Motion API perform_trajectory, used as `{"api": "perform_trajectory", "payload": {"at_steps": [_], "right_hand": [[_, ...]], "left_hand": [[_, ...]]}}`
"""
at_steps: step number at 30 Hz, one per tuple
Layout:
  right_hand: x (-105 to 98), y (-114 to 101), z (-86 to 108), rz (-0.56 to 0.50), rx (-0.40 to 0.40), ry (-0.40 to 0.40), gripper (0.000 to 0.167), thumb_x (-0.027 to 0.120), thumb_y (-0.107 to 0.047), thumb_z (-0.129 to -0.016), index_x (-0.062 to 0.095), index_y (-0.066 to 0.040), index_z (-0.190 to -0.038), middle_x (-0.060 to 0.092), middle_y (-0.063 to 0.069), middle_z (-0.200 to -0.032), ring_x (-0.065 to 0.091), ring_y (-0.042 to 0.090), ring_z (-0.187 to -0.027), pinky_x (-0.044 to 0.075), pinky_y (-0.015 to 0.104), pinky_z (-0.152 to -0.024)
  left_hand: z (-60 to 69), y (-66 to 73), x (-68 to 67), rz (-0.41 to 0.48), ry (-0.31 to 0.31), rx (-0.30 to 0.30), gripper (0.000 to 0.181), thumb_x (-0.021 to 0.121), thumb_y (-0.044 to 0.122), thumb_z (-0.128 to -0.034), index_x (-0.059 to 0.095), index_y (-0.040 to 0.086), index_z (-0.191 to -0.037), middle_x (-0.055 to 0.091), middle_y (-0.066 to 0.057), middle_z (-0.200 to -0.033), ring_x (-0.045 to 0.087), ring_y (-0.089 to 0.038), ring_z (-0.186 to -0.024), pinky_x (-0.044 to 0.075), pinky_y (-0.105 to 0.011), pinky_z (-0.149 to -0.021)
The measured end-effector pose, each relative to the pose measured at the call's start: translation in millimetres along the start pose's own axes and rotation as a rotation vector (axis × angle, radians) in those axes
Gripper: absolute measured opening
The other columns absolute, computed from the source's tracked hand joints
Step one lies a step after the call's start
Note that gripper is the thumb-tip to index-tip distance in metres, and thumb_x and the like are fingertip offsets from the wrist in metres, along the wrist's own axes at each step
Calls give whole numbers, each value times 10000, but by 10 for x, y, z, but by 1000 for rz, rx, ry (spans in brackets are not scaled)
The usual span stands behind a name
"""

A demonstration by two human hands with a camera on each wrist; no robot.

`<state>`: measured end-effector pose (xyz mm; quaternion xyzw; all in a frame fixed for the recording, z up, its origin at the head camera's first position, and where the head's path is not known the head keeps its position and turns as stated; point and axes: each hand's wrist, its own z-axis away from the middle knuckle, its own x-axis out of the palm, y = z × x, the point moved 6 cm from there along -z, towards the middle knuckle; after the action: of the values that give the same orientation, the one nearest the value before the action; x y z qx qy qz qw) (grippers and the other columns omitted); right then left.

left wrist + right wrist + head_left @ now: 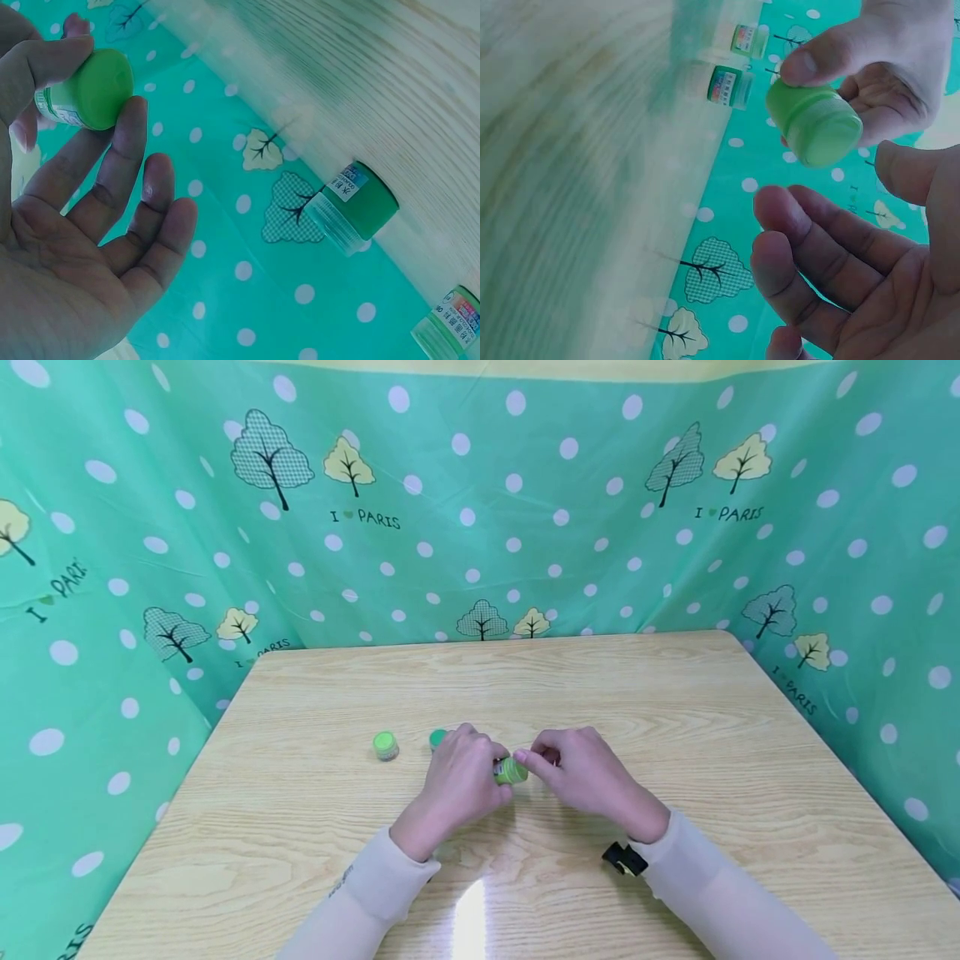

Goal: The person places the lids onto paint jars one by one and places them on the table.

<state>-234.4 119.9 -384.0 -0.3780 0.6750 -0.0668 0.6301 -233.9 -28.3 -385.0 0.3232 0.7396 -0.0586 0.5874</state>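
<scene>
My left hand point(465, 774) pinches a light green paint jar point(510, 771) between thumb and fingers, tilted on its side above the table. In the right wrist view, the jar's end point(826, 139) points toward my right hand point(583, 770). My right fingers are loosely bent near the jar and hold nothing; a gap shows between them and it. Beyond my left hand stands a dark green paint jar point(367, 206), partly hidden in the head view. Farther left is another light green paint jar point(386, 745). Both have printed labels and clear lower parts in the left wrist view.
The wood-grain table point(300, 827) carries the jars. A green dotted curtain point(465, 560) hangs behind it and along both sides. A black strap clip point(625, 858) sticks out at my right cuff.
</scene>
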Motion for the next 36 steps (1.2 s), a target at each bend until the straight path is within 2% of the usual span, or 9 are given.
{"api": "perform_trajectory", "payload": {"at_steps": [4,7,10,12,17,23,27,36], "right_hand": [[-55,-11,11,-4,-10,17,217,776,-334,-911,743,-165,-1044,677,-95,-860,558,97,-712,457,324,-702],[-67,-27,29,-17,-34,19,348,856,-233,-827,726,-152,-1139,703,-66,-988,589,139,-800,431,370,-786],[-55,-57,37,-39,-64,6,423,888,-140,-773,721,-132,-1162,718,-41,-1050,620,186,-846,425,397,-829],[-41,-75,41,-36,-84,-1,431,893,-114,-758,725,-125,-1154,726,-27,-1057,622,169,-846,401,414,-861],[-22,-92,53,-19,-111,7,423,906,-95,-738,738,-145,-1123,727,-65,-1021,585,73,-817,386,403,-847],[0,-108,51,-20,-137,14,392,905,-92,-743,742,-156,-1095,728,-105,-991,620,134,-806,365,384,-835],[6,-123,49,-21,-152,15,359,900,-99,-756,746,-159,-1075,730,-119,-969,614,115,-791,368,377,-826],[13,-126,42,-7,-156,19,285,888,-161,-793,752,-166,-1043,717,-143,-909,597,107,-777,378,361,-796]], "left_hand": [[4,-4,-8,-2,8,5,182,846,121,-619,699,214,-674,517,141,-580,472,-149,-695,392,-307,-682],[7,-4,-14,-2,15,12,194,837,113,-618,678,222,-648,502,143,-563,466,-151,-686,389,-307,-676],[9,-3,-16,-2,12,11,191,841,122,-619,682,220,-657,492,143,-560,465,-154,-693,386,-307,-681],[9,1,-20,-4,9,10,184,849,136,-626,689,219,-668,494,145,-565,466,-153,-697,384,-303,-680],[8,14,-35,-6,11,15,210,856,149,-641,658,220,-632,482,146,-547,460,-153,-691,375,-296,-660],[2,24,-51,-6,21,22,267,848,142,-646,604,235,-590,467,148,-531,457,-147,-681,371,-290,-652],[4,27,-56,-6,19,23,292,850,146,-651,585,240,-575,461,150,-523,456,-147,-682,369,-289,-652],[8,25,-57,-2,14,16,176,854,137,-640,692,206,-648,507,151,-553,472,-147,-710,380,-290,-676]]}}
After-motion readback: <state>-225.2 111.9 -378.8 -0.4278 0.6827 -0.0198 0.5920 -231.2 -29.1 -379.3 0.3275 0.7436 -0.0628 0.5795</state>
